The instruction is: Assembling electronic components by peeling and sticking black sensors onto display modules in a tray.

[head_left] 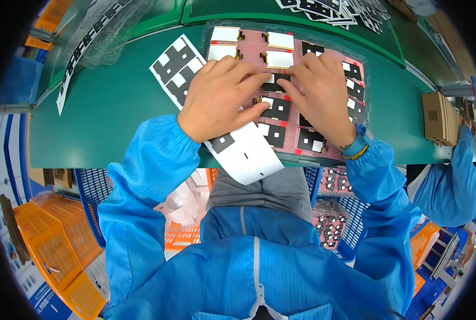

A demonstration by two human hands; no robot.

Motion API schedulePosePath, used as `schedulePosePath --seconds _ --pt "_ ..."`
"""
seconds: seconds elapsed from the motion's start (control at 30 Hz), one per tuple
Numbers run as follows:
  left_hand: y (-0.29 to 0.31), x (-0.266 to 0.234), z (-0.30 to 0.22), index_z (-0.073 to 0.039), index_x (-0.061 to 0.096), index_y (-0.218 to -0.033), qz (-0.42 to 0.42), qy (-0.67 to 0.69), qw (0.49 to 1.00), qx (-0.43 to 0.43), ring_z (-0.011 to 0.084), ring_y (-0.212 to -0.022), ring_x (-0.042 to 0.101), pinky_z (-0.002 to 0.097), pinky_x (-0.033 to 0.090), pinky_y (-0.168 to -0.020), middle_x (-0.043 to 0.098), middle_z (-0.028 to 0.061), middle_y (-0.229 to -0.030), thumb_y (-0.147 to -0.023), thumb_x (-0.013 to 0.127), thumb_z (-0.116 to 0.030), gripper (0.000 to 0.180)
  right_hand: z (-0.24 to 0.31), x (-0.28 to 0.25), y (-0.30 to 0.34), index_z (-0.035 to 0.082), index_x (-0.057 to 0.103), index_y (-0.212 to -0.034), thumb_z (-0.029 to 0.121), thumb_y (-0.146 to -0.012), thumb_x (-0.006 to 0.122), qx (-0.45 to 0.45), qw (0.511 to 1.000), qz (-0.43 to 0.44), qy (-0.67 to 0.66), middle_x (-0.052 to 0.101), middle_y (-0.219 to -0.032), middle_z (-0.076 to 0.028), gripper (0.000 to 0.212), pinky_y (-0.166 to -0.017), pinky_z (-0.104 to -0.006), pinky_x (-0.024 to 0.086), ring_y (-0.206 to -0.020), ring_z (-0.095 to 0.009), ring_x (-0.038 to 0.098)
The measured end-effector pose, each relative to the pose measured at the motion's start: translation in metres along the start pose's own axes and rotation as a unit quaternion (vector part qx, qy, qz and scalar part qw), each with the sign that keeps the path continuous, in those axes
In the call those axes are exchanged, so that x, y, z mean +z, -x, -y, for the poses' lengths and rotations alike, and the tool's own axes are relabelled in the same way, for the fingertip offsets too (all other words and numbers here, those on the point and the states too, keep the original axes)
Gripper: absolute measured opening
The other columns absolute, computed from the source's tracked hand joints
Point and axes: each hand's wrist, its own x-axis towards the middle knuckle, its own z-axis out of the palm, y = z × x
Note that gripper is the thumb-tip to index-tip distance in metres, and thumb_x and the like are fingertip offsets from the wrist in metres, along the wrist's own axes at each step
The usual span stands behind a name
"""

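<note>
A clear plastic tray (367, 117) with a pink bed holds rows of small flat modules. Some are plain white rectangles, like the white module (279, 41); others carry black stickers with white squares, such as the stickered module (275, 109). My left hand (219, 98) and my right hand (322, 88) meet over a black sticker (275, 82) in the middle column. Bent fingers of my left hand touch its left end, with the thumb lower and apart. On its right side, my right thumb and fingers close in. A sticker sheet (248, 154) passes beneath my left hand.
On the green table (104, 117), a clear plastic sheet and sticker strip (77, 56) lie at the far left. Used sheets (328, 10) pile up behind the tray. Cardboard boxes (439, 118) stand at right, near another person's blue sleeve (446, 186). Orange crates (56, 240) are at lower left.
</note>
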Motion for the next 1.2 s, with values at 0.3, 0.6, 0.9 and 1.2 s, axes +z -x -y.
schedulePosePath --seconds 0.3,0.6,0.9,1.2 --pt "-0.001 -0.005 -0.002 -0.012 0.071 -0.113 0.009 -0.008 1.0 0.002 0.0208 -0.095 0.057 0.0358 0.045 -0.082 0.065 -0.0005 -0.107 -0.084 0.074 -0.032 0.035 0.001 0.002 0.002 0.004 0.068 -0.097 0.018 -0.077 0.077 -0.014 1.0 0.011 -0.024 0.057 -0.092 -0.007 0.027 -0.079 -0.0405 0.042 -0.089 -0.026 0.053" --pt "0.001 -0.006 -0.002 -0.011 0.071 -0.105 0.0 -0.001 1.0 0.004 0.0217 -0.096 0.057 0.0363 0.046 -0.081 0.067 -0.0012 -0.109 -0.084 0.072 -0.025 0.025 -0.003 0.011 -0.005 0.009 0.066 -0.11 0.004 -0.076 0.066 -0.029 0.989 0.072 -0.127 0.057 -0.092 -0.008 0.034 -0.078 -0.0428 0.046 -0.088 -0.03 0.057" --pt "0.003 -0.018 -0.004 -0.013 0.073 -0.103 -0.021 -0.012 1.0 -0.012 0.0241 -0.093 0.057 0.0385 0.048 -0.08 0.067 0.0004 -0.101 -0.087 0.072 -0.03 0.023 0.012 0.002 -0.007 0.009 0.065 -0.113 0.003 -0.081 0.062 -0.002 0.99 0.031 -0.138 0.061 -0.089 -0.012 0.033 -0.077 -0.0456 0.047 -0.087 -0.034 0.059" --pt "0.004 -0.096 -0.053 -0.008 0.071 -0.086 -0.088 -0.034 0.991 -0.092 0.0229 -0.078 0.055 0.0368 0.045 -0.067 0.067 0.0018 -0.085 -0.086 0.078 -0.024 0.018 0.106 -0.062 0.029 0.0 0.069 -0.11 0.021 -0.091 0.074 0.188 0.819 0.16 -0.518 0.066 -0.102 -0.015 0.029 -0.086 -0.0381 0.05 -0.093 -0.028 0.061"
